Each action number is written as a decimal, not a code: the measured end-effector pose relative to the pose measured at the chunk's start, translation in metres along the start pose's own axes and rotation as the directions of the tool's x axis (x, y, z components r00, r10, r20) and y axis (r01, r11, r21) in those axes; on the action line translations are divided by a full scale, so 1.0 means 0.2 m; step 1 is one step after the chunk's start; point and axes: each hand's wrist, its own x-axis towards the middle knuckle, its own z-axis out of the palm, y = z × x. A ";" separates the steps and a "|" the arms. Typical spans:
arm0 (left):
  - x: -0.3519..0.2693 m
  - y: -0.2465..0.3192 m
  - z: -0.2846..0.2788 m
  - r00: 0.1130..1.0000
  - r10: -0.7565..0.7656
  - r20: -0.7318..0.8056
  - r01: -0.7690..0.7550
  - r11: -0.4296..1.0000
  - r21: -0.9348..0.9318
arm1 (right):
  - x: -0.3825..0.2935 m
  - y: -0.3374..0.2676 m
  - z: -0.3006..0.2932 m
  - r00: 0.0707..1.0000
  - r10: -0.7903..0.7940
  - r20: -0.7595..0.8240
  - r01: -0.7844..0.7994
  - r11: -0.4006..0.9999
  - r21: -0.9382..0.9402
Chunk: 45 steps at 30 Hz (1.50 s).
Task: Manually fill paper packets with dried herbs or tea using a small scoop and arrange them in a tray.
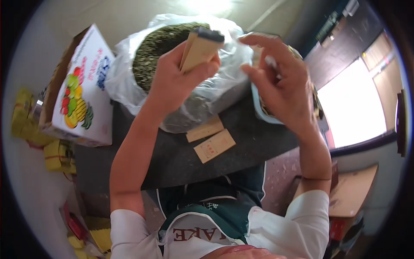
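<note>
My left hand grips a small kraft-paper packet, held upright above an open clear plastic bag. Something dark sits at the packet's top edge; blur hides what it is. Dry, greenish-brown loose material fills the bag. My right hand is raised to the right of the packet, thumb and forefinger apart. A pale spot shows among its curled fingers, and I cannot tell whether it is something held. Nearer me, a printed kraft packet lies beside a second kraft packet.
A fruit-printed carton stands left of the bag on the dark tabletop. Behind my right hand is a light-blue container. Yellow bundles lie beyond the left edge. Cardboard leans at the lower right.
</note>
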 end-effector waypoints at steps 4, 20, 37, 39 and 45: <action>-0.17 0.02 0.16 0.985 -0.035 0.171 0.026 0.998 0.056 | -0.24 0.08 0.00 0.987 -0.159 0.036 0.155 0.984 0.086; -0.12 -0.26 0.91 0.695 -0.016 0.719 -0.011 0.999 0.032 | -0.97 0.33 -0.32 0.941 0.178 -0.289 -0.152 0.982 0.110; 0.04 -0.36 1.14 0.679 0.113 0.725 -0.689 0.437 0.577 | -0.96 0.60 -0.58 0.840 0.199 -0.505 -0.391 0.867 -0.309; 0.04 -0.36 1.13 0.677 0.119 0.727 -0.695 0.427 0.578 | -0.94 0.61 -0.57 0.832 0.152 -0.533 -0.358 0.882 -0.307; 0.03 -0.36 1.12 0.680 0.124 0.723 -0.694 0.427 0.580 | -0.90 0.59 -0.59 0.804 0.133 -0.580 -0.376 0.869 -0.322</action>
